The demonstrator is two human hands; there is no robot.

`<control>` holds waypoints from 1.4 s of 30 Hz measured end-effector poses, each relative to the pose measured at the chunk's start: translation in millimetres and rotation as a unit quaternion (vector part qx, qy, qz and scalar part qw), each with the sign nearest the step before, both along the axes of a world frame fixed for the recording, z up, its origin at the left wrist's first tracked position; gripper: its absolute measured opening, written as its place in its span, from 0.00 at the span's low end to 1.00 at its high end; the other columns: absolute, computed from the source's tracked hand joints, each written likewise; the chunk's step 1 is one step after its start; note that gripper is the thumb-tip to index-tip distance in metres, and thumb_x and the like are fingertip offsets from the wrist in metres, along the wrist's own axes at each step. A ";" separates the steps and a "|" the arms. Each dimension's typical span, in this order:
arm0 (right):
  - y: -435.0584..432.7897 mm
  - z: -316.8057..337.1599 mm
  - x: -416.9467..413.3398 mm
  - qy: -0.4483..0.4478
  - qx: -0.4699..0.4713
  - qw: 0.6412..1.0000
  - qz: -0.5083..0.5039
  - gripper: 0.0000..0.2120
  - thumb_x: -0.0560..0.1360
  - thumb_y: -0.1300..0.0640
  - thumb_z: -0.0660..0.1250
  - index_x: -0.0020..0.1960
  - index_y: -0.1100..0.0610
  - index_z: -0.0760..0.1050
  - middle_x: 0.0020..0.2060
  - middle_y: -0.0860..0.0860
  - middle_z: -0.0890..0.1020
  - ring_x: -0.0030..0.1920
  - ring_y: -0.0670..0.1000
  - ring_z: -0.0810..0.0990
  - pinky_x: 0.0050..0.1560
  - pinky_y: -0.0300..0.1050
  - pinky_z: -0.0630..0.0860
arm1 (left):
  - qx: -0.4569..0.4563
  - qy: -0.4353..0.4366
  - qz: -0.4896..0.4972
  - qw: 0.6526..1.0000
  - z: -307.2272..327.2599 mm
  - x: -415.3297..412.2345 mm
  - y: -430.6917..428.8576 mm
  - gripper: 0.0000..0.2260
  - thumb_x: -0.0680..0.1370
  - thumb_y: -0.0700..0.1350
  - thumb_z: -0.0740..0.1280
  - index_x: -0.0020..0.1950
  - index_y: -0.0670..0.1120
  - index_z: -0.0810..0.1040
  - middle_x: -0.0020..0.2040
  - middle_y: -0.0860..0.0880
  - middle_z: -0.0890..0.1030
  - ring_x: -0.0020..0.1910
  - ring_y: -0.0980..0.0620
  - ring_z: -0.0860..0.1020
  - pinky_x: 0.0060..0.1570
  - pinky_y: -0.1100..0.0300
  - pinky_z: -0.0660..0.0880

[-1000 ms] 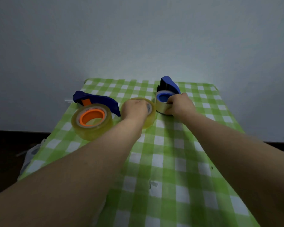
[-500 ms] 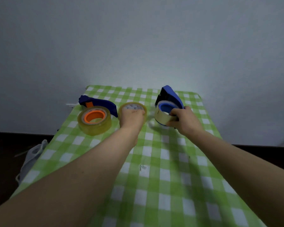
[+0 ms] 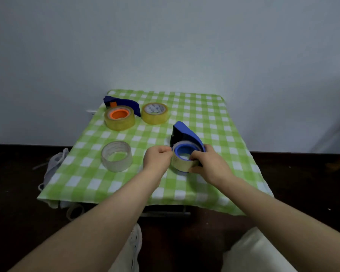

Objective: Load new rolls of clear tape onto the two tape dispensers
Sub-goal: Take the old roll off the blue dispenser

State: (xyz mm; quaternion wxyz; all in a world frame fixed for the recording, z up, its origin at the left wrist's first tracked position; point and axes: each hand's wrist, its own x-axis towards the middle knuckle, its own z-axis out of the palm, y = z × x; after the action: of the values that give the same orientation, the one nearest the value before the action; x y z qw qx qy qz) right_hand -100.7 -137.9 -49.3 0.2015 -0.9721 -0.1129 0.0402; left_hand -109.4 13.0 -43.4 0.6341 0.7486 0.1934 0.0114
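A blue tape dispenser (image 3: 185, 133) with a blue hub (image 3: 184, 151) lies on the green checked cloth (image 3: 214, 122), right of centre. A pale roll (image 3: 180, 163) sits around the hub. My right hand (image 3: 210, 166) grips this roll from the right, thumb at the hub's rim. My left hand (image 3: 157, 158) pinches the roll's left edge. At the back left lies the second blue dispenser (image 3: 126, 104), carrying a yellowish roll (image 3: 119, 119) on an orange hub. A loose full roll (image 3: 155, 113) lies flat beside it. A thin, clear roll (image 3: 116, 156) stands front left.
The small table stands against a grey wall, with dark floor around it. A white bag (image 3: 54, 165) hangs or lies at the table's left edge. Another roll (image 3: 75, 211) lies on the floor under the front edge. My shoe (image 3: 135, 239) shows below.
My left hand let go of the loose full roll and moved to the blue dispenser. My right hand drew that dispenser nearer. The view pulled back, showing the clear roll.
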 end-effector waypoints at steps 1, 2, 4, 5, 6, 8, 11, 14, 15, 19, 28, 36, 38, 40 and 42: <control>-0.3 -6.2 -4.7 0.005 0.010 1.000 -0.001 0.15 0.74 0.54 0.67 0.60 0.54 0.73 0.59 0.51 0.71 0.48 0.51 0.75 0.38 0.30 0.67 | 0.020 -0.006 -0.010 1.000 -2.1 -6.3 -1.0 0.06 0.74 0.36 0.66 0.47 0.46 0.79 0.44 0.48 0.78 0.45 0.50 0.75 0.47 0.57 0.73; -0.1 -10.8 -10.2 0.016 0.042 0.999 -0.015 0.15 0.74 0.54 0.66 0.60 0.55 0.73 0.55 0.49 0.73 0.43 0.47 0.75 0.34 0.27 0.66 | 0.041 -0.010 -0.020 0.999 -4.5 -10.8 -1.7 0.09 0.73 0.36 0.67 0.51 0.45 0.79 0.46 0.49 0.78 0.46 0.51 0.75 0.47 0.59 0.72; 0.1 -15.8 -20.5 0.008 0.078 0.996 -0.034 0.13 0.71 0.52 0.65 0.55 0.50 0.73 0.44 0.44 0.79 0.37 0.44 0.79 0.41 0.35 0.76 | 0.091 -0.017 -0.042 0.995 -9.2 -17.0 -4.2 0.14 0.72 0.36 0.68 0.56 0.44 0.79 0.49 0.49 0.78 0.46 0.52 0.75 0.45 0.63 0.70; 0.0 -17.3 -24.0 0.002 0.077 0.996 -0.034 0.11 0.69 0.51 0.65 0.52 0.47 0.72 0.41 0.45 0.81 0.38 0.47 0.82 0.48 0.45 0.79 | 0.123 -0.022 -0.054 0.991 -11.0 -19.1 -5.6 0.15 0.71 0.36 0.69 0.57 0.45 0.79 0.51 0.48 0.79 0.47 0.52 0.75 0.45 0.63 0.69; -0.4 -16.8 -25.7 0.008 0.075 0.997 -0.033 0.11 0.68 0.50 0.65 0.51 0.45 0.71 0.44 0.48 0.83 0.42 0.50 0.84 0.52 0.52 0.79 | 0.154 -0.027 -0.066 0.986 -11.9 -20.6 -7.1 0.16 0.71 0.36 0.68 0.57 0.46 0.79 0.53 0.48 0.79 0.48 0.50 0.75 0.45 0.63 0.69; -1.9 -10.2 -27.9 0.054 0.018 0.998 0.012 0.18 0.70 0.51 0.67 0.59 0.45 0.71 0.65 0.55 0.72 0.54 0.57 0.80 0.55 0.52 0.77 | 0.207 -0.044 -0.089 0.973 -11.9 -22.6 -9.0 0.17 0.71 0.35 0.67 0.58 0.48 0.79 0.57 0.50 0.79 0.56 0.50 0.75 0.47 0.63 0.69; -4.8 6.8 -28.0 0.032 -0.009 0.999 0.018 0.24 0.70 0.52 0.66 0.65 0.40 0.69 0.75 0.57 0.54 0.65 0.58 0.72 0.57 0.47 0.74 | 0.296 -0.087 -0.133 0.942 -9.4 -22.4 -7.6 0.19 0.71 0.36 0.66 0.61 0.50 0.77 0.60 0.52 0.78 0.66 0.52 0.68 0.58 0.60 0.69; -8.5 18.3 -21.0 -0.019 0.149 0.988 -0.034 0.17 0.73 0.54 0.62 0.62 0.47 0.70 0.69 0.52 0.68 0.66 0.54 0.71 0.56 0.48 0.71 | 0.393 -0.114 -0.196 0.891 -2.0 -18.3 -10.3 0.20 0.72 0.44 0.70 0.64 0.52 0.76 0.61 0.52 0.78 0.65 0.50 0.70 0.63 0.57 0.66; -8.8 19.3 -14.5 -0.012 0.187 0.980 -0.066 0.17 0.75 0.53 0.61 0.64 0.50 0.69 0.67 0.51 0.70 0.66 0.53 0.71 0.59 0.49 0.71 | 0.426 -0.119 -0.218 0.870 0.0 -16.2 -13.1 0.20 0.72 0.48 0.70 0.64 0.53 0.76 0.60 0.53 0.79 0.63 0.50 0.72 0.63 0.57 0.64; -7.6 14.6 6.9 0.086 0.162 0.977 -0.107 0.26 0.78 0.47 0.60 0.72 0.58 0.64 0.68 0.57 0.72 0.67 0.56 0.72 0.67 0.52 0.69 | 0.537 -0.105 -0.298 0.782 0.5 -9.5 -26.1 0.16 0.72 0.55 0.68 0.57 0.53 0.77 0.52 0.54 0.81 0.58 0.51 0.74 0.70 0.54 0.49; -8.8 8.0 21.9 0.085 0.145 0.982 -0.093 0.13 0.78 0.58 0.57 0.38 0.64 0.71 0.31 0.57 0.73 0.36 0.56 0.72 0.42 0.55 0.76 | 0.600 -0.094 -0.324 0.725 0.4 1.3 -33.4 0.08 0.75 0.47 0.65 0.52 0.49 0.78 0.48 0.50 0.83 0.49 0.48 0.75 0.63 0.56 0.55; -11.5 7.0 22.7 0.119 0.264 0.948 -0.130 0.12 0.78 0.59 0.56 0.41 0.64 0.73 0.33 0.56 0.70 0.35 0.55 0.68 0.36 0.47 0.71 | 0.509 -0.067 -0.360 0.779 14.6 0.6 -26.1 0.13 0.78 0.45 0.64 0.62 0.46 0.75 0.58 0.43 0.78 0.57 0.43 0.75 0.46 0.56 0.67; -13.9 7.0 22.5 0.147 0.303 0.929 -0.153 0.12 0.79 0.58 0.54 0.43 0.62 0.72 0.38 0.57 0.73 0.39 0.56 0.72 0.38 0.47 0.75 | 0.486 -0.073 -0.378 0.785 18.8 -0.7 -20.4 0.13 0.77 0.43 0.65 0.60 0.43 0.76 0.58 0.43 0.76 0.56 0.43 0.74 0.49 0.56 0.68; -16.8 6.3 21.1 0.182 0.314 0.917 -0.165 0.15 0.80 0.54 0.54 0.51 0.62 0.75 0.44 0.57 0.78 0.44 0.57 0.78 0.45 0.50 0.79 | 0.482 -0.085 -0.389 0.781 24.0 -1.4 -13.9 0.12 0.76 0.43 0.65 0.58 0.41 0.76 0.57 0.43 0.75 0.56 0.44 0.74 0.48 0.57 0.67; -18.7 6.3 18.6 0.222 0.361 0.890 -0.168 0.18 0.79 0.48 0.55 0.60 0.57 0.75 0.51 0.56 0.80 0.49 0.57 0.80 0.49 0.51 0.79 | 0.477 -0.073 -0.391 0.784 28.2 -1.4 -8.7 0.13 0.77 0.43 0.65 0.61 0.43 0.76 0.56 0.43 0.76 0.57 0.44 0.73 0.48 0.58 0.65</control>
State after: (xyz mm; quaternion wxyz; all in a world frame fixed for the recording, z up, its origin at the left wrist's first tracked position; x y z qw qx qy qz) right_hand -82.0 -156.5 -43.0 0.5625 -0.8022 0.0928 0.1773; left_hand -110.8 4.3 -15.1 0.1590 0.9638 -0.1931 -0.0919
